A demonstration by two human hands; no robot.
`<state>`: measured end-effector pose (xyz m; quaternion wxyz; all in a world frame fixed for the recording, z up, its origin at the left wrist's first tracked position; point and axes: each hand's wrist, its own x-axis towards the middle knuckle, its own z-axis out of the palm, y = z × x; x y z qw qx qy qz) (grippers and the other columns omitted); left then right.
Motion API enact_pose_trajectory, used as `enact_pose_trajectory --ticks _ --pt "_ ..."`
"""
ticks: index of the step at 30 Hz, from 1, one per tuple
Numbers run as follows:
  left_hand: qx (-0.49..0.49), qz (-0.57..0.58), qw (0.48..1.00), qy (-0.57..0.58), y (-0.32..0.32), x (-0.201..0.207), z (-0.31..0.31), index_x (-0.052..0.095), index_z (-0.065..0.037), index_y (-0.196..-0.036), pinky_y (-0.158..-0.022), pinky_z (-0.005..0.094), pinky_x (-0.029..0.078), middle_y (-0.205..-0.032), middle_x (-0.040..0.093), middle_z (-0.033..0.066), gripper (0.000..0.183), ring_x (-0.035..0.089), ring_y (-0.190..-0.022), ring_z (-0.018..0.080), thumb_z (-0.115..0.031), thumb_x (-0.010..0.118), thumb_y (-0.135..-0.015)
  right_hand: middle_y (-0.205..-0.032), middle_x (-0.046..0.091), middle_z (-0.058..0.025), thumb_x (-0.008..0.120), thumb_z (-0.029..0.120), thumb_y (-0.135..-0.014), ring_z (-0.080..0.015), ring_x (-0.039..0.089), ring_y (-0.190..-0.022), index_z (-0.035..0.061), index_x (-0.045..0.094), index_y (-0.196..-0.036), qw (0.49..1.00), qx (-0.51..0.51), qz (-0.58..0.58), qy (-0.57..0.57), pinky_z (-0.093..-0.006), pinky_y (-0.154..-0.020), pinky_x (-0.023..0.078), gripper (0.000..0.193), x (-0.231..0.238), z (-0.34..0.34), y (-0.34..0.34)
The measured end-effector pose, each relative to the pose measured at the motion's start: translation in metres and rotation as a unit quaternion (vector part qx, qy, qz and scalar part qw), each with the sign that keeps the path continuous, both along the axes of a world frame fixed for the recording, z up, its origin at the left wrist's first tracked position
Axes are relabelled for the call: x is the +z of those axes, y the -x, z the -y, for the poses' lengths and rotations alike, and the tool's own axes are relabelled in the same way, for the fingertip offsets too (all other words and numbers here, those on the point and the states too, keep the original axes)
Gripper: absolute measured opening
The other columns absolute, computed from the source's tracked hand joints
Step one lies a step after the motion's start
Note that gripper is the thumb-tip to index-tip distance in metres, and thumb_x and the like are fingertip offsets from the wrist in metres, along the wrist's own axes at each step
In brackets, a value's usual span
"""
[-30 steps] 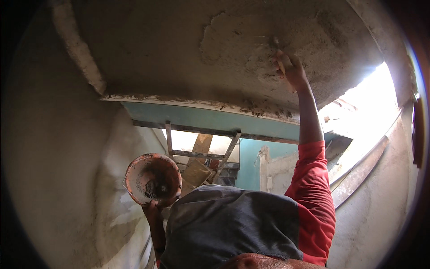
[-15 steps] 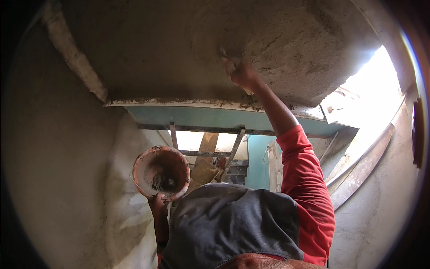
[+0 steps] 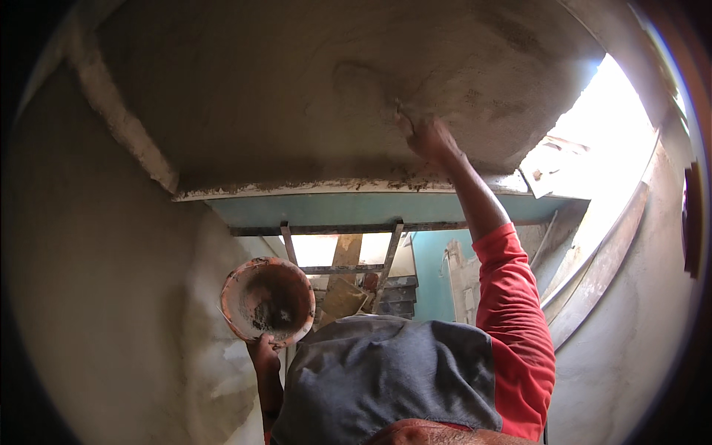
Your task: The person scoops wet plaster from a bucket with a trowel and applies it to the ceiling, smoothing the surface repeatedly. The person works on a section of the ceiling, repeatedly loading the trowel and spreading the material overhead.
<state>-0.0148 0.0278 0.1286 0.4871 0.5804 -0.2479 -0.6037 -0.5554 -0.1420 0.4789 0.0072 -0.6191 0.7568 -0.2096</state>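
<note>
My left hand (image 3: 265,351) grips the rim of an orange-brown bucket (image 3: 231,300) at the lower left. The bucket tilts its mouth into view, and grey mortar (image 3: 261,320) clings to its inside. At the upper middle, my right hand (image 3: 432,139) is closed around a trowel (image 3: 402,115); its blade is hard to tell from the wet, grey-brown plaster (image 3: 297,96) it works against. Faint curved marks show in the plaster beside the trowel. My right arm, in a red sleeve, reaches up and forward.
A pale ledge (image 3: 334,185) smeared with mortar edges the plaster, above a blue-green band (image 3: 297,208). Below lies a metal frame (image 3: 386,259) with planks behind it. A grey wall (image 3: 96,297) rises at left; a bright opening (image 3: 608,126) and curved boards (image 3: 604,274) are at right.
My right hand has moved to the right and slightly down with the trowel across the plaster. Rough plaster near it looks smoother. My left hand still holds the bucket, now slightly lower in view.
</note>
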Motion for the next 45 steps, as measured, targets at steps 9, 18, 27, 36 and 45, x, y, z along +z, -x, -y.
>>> enact_pose_trajectory --ticks 9,18,27,36,45 --pt "-0.008 0.048 0.994 0.094 0.033 0.035 0.006 0.061 0.001 -0.104 -0.068 0.0377 0.05 -0.094 0.065 0.0055 0.014 0.058 -0.077 0.018 -0.007 0.059 -0.093 -0.116 0.072 -0.0178 0.06 0.033 -0.1 -0.0418 0.069 -0.106 0.0168 0.068 -0.128 0.983 0.134 -0.008 0.123 -0.0509 -0.092 0.054 0.033 -0.048 -0.054 -0.063" --pt "0.022 0.013 0.992 0.127 0.055 0.077 0.038 0.056 0.003 -0.127 -0.09 0.0304 0.053 -0.113 0.066 0.0077 0.042 0.065 -0.101 0.0162 0.006 0.059 -0.085 -0.105 0.063 -0.0151 0.056 0.026 -0.102 -0.0316 0.068 -0.099 0.0222 0.065 -0.131 0.937 0.297 -0.068 -0.17 -0.0475 -0.079 0.057 0.031 -0.184 -0.111 -0.191" --pt "-0.019 0.064 0.985 0.162 0.055 0.09 0.042 0.055 0.006 -0.127 -0.089 0.0305 0.053 -0.113 0.066 0.0077 0.04 0.064 -0.099 0.0158 0.003 0.06 -0.087 -0.114 0.065 -0.016 0.058 0.019 -0.096 -0.0344 0.07 -0.098 0.0192 0.067 -0.129 0.948 0.298 -0.082 -0.078 -0.0467 -0.08 0.058 0.033 -0.208 -0.069 -0.229" --pt "-0.045 0.085 0.987 0.132 0.052 0.092 0.037 0.059 0.005 -0.122 -0.092 0.0288 0.05 -0.112 0.066 0.0054 0.037 0.061 -0.1 0.0131 0.0 0.06 -0.086 -0.119 0.061 -0.0148 0.058 0.019 -0.094 -0.0309 0.065 -0.107 0.0143 0.062 -0.131 0.929 0.352 -0.083 -0.081 -0.0442 -0.091 0.056 0.037 -0.23 -0.074 -0.253" --pt "-0.056 0.036 0.994 0.089 0.053 0.096 0.039 0.061 0.001 -0.112 -0.081 0.0293 0.054 -0.1 0.065 0.0032 0.026 0.064 -0.09 0.0121 -0.001 0.061 -0.086 -0.111 0.062 -0.0122 0.062 0.032 -0.099 -0.0326 0.068 -0.099 0.015 0.066 -0.125 0.949 0.317 -0.006 -0.003 -0.0453 -0.08 0.058 0.031 -0.23 -0.084 -0.249"
